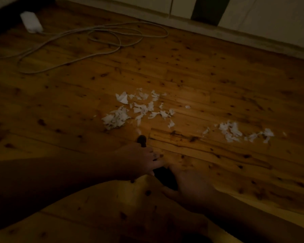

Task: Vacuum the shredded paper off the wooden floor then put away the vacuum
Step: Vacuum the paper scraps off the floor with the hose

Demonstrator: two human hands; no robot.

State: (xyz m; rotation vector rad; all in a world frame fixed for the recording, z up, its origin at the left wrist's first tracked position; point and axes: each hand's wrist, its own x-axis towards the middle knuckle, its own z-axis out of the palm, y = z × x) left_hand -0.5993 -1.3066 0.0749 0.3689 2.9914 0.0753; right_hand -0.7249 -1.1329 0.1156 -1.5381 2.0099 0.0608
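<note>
Left hand (140,160) lies over the dark vacuum (165,178), its fingers (154,157) curled across the neck. Right hand (189,186) wraps the body just behind. The nozzle (141,139) pokes out past the left fingers, just short of the paper (130,111) scattered ahead and rightward on the wooden floor (218,76). A cable (120,45) lies far ahead-left, below a pale wall (270,20).

The wooden floor (218,76) bears shredded paper (116,118), a looped white cable (74,31) and a white box (31,21).

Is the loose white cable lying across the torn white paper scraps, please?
No, the white cable loops well beyond the torn paper scraps.
</note>
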